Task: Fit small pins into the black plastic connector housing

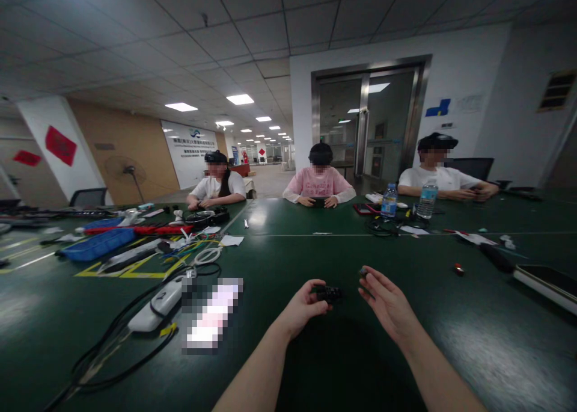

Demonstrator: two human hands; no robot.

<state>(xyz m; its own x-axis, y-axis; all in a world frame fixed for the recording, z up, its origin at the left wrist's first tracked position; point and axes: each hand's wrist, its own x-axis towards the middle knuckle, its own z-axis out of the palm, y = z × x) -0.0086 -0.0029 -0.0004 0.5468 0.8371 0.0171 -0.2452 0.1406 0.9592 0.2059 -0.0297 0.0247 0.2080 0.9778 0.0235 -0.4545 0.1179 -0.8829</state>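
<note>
Just above the green table (265, 364), my left hand (303, 308) is closed around a small black object (330, 293) with an uneven surface; its kind is too small to tell. Apart from it, to the right, my right hand (386, 301) is raised. Its thumb and forefinger pinch a tiny dark piece (363, 272), too small to name, while the other fingers are loosely bent. A gap separates the two hands. The table surface lies beneath both forearms.
Left of my hands lie a pixelated bright panel (215, 313), a white power strip (157, 304) with black cables and a blue tray (97, 243). A small orange-red item (458, 269) lies right. Water bottles (427, 200) stand farther back. Three people sit across the table.
</note>
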